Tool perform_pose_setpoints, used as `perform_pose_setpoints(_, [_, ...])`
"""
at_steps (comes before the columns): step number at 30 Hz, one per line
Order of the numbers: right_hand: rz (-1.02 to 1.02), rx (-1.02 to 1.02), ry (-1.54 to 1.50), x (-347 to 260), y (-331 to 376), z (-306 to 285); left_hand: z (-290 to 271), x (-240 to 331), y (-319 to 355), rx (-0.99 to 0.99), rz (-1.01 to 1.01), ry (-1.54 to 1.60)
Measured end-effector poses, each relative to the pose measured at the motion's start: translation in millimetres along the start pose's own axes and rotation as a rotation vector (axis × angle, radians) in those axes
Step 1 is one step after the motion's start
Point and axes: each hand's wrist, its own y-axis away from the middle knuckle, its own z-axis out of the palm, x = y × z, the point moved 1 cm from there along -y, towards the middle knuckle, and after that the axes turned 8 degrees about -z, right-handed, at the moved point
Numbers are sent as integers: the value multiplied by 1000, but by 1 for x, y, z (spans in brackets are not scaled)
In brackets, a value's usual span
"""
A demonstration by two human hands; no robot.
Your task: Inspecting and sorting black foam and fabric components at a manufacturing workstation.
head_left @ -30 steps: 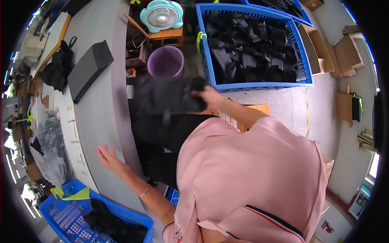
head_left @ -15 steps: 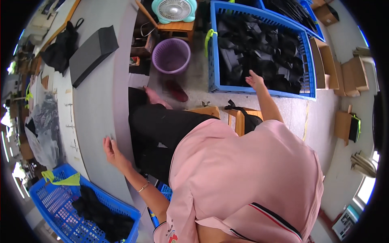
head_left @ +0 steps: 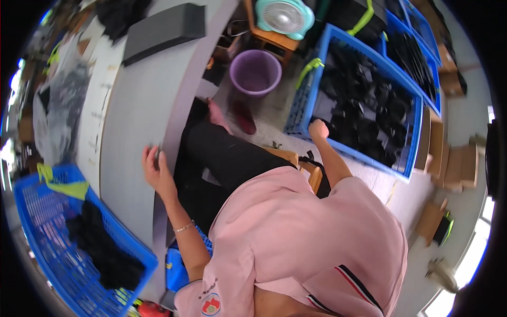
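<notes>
My right hand (head_left: 318,129) reaches forward into the near left corner of a big blue crate (head_left: 300,100) on the floor. The crate is full of black fabric pieces (head_left: 369,116). The fingers are curled closed around one of them, low against the crate wall. My left hand (head_left: 155,170) lies flat on the edge of the grey table (head_left: 127,132), fingers apart and holding nothing. I sit in a pink shirt and black trousers on a wooden stool (head_left: 296,158).
A purple bucket (head_left: 255,71) and a teal fan (head_left: 285,16) stand ahead on the floor. A long dark box (head_left: 163,29) lies on the table. Another blue crate (head_left: 63,253) with black pieces sits at my left. Cardboard boxes (head_left: 449,158) line the right.
My right hand let go of a black piece it held near my lap, swung out over the big crate, and has now dropped into its near corner with fingers closed. The left hand stayed on the table.
</notes>
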Motion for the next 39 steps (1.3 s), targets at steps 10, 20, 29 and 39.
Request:
perform_pose_setpoints(10, [-642, -455, 385, 78, -109, 59, -29, -5, 3, -37, -98, 323])
perform_pose_setpoints(20, [-455, -177, 509, -59, 38, -66, -267, -111, -75, 952, 63, -570])
perform_pose_setpoints(29, [-1473, -248, -454, -320, 242, -168, -324, -145, -79, 845, -313, -597])
perform_pose_setpoints(39, [-1847, -1155, -1932, -381, 422, -313, -201, -83, 25, 648, -64, -257])
